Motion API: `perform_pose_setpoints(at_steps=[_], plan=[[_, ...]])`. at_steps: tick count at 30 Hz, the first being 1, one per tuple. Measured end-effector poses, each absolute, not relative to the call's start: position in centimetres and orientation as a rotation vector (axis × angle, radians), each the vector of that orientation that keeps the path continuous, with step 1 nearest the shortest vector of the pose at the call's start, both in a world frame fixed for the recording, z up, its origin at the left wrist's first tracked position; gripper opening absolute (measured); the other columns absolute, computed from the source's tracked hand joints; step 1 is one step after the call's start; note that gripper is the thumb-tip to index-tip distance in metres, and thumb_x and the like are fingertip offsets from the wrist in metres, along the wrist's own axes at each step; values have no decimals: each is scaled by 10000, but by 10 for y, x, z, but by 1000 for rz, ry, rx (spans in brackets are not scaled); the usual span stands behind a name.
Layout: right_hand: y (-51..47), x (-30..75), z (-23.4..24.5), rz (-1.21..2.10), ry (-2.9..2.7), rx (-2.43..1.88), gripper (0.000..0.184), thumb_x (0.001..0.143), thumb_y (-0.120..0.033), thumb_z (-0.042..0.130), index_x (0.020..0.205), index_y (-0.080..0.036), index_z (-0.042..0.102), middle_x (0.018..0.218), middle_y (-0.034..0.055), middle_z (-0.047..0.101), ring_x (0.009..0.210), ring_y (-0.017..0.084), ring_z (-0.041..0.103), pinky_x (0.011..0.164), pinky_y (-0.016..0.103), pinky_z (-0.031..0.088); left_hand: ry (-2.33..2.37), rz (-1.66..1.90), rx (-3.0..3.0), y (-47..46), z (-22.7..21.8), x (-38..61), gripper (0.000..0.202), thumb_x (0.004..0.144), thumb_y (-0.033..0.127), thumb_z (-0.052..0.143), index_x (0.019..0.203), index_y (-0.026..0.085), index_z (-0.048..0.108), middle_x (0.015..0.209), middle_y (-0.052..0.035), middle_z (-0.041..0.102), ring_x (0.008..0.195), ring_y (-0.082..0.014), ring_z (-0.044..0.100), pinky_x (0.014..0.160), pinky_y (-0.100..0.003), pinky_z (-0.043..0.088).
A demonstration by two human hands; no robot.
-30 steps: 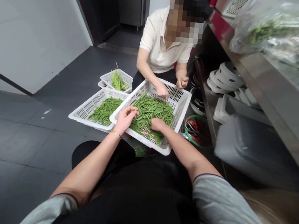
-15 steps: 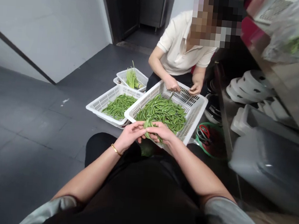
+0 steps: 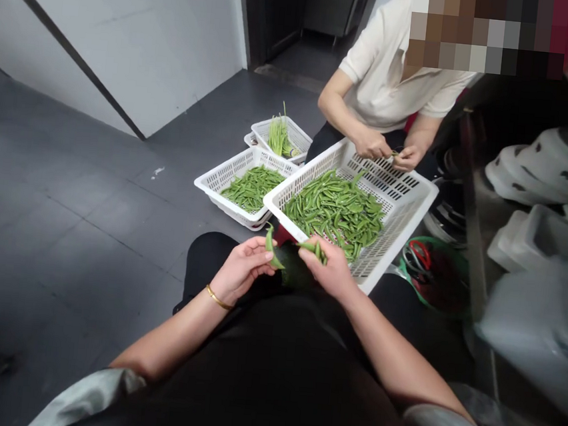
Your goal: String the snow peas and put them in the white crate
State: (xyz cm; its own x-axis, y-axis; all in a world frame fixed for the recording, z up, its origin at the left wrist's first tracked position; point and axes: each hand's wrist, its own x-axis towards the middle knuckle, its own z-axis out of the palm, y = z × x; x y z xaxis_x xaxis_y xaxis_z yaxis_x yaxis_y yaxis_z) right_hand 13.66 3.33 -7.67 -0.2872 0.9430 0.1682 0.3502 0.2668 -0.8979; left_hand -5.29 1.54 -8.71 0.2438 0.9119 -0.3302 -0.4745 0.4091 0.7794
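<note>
Between thumb and fingers, my left hand (image 3: 244, 267) pinches one green pea pod (image 3: 272, 251). My right hand (image 3: 331, 268) is closed around several pea pods (image 3: 315, 247) that stick out past the thumb and fingers. The two hands are apart, with a dark gap between them, just in front of a large white slotted basket (image 3: 402, 234). A heap of green pea pods (image 3: 337, 208) lies in that basket. To its left, a second white basket (image 3: 211, 186) holds more pods (image 3: 252, 188).
Across the large basket sits a person in a white shirt (image 3: 377, 81), both hands over its far rim, fingers together. A small basket of green stalks (image 3: 280, 135) stands behind the second basket. At right are grey bins (image 3: 538, 318), stacked white containers (image 3: 544, 164) and a green-rimmed basket (image 3: 432, 271).
My hands, together on the pods before, have moved apart; a single pod now shows in my left hand and several in my right. The camera view has shifted, so the scene sits further right.
</note>
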Motion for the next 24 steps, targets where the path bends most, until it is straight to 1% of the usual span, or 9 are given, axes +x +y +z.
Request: perform_pose_setpoints(at_steps=[2, 5, 9, 13, 17, 19, 20, 22, 24], plan=[[23, 137, -75, 794, -1938, -1084, 120, 836, -294, 570, 815, -178, 588, 709, 17, 633, 619, 123, 568, 580, 229, 440, 867, 1093, 564, 16, -84, -53, 272, 684, 184, 741, 911, 120, 606, 652, -11, 651, 574, -112, 631, 570, -219, 548], [15, 133, -76, 560, -2046, -963, 87, 858, -232, 546, 902, -183, 604, 807, 62, 679, 707, 149, 622, 644, 251, 469, 833, 1105, 570, 16, -82, -52, 267, 691, 181, 737, 908, 127, 592, 632, -3, 640, 558, -106, 620, 567, -219, 549], [18, 132, -83, 483, -2125, -889, 76, 874, -203, 521, 886, -184, 593, 778, 58, 672, 685, 145, 617, 632, 247, 462, 816, 1063, 559, 15, -85, -49, 276, 685, 185, 742, 903, 124, 584, 637, -5, 636, 566, -107, 621, 562, -217, 553], [21, 135, -87, 471, -2224, -867, 104, 884, -219, 498, 863, -183, 593, 698, 41, 633, 609, 134, 564, 583, 243, 420, 827, 1052, 535, 14, -88, -50, 280, 669, 195, 754, 872, 130, 573, 644, 2, 629, 548, -96, 612, 555, -208, 551], [18, 135, -79, 491, -2285, -849, 101, 857, -201, 504, 865, -178, 602, 655, 16, 596, 566, 112, 518, 543, 219, 380, 834, 978, 627, 14, -85, -55, 281, 664, 202, 758, 854, 126, 566, 643, -1, 623, 504, -100, 603, 506, -218, 546], [16, 133, -73, 576, -2315, -859, 92, 812, -169, 515, 821, -170, 607, 641, 9, 582, 553, 107, 501, 534, 215, 365, 835, 941, 673, 14, -84, -57, 272, 667, 191, 754, 853, 125, 566, 649, -5, 624, 500, -104, 601, 492, -224, 545], [15, 132, -70, 675, -2321, -864, 91, 785, -149, 517, 788, -166, 606, 634, 5, 578, 548, 103, 495, 532, 213, 362, 826, 919, 691, 13, -83, -58, 265, 670, 183, 749, 855, 125, 568, 650, -7, 625, 503, -106, 602, 487, -225, 545], [15, 129, -68, 1028, -2301, -836, 95, 751, -130, 516, 732, -161, 603, 627, -7, 577, 539, 92, 489, 528, 202, 365, 769, 816, 713, 12, -85, -60, 246, 681, 170, 734, 865, 121, 579, 658, -21, 631, 518, -118, 609, 476, -225, 543], [18, 129, -69, 1455, -2193, -746, 86, 758, -161, 532, 710, -160, 604, 653, -14, 596, 551, 82, 504, 538, 193, 384, 677, 683, 699, 11, -88, -63, 225, 690, 161, 715, 874, 119, 592, 688, -40, 640, 527, -129, 619, 458, -215, 535]])
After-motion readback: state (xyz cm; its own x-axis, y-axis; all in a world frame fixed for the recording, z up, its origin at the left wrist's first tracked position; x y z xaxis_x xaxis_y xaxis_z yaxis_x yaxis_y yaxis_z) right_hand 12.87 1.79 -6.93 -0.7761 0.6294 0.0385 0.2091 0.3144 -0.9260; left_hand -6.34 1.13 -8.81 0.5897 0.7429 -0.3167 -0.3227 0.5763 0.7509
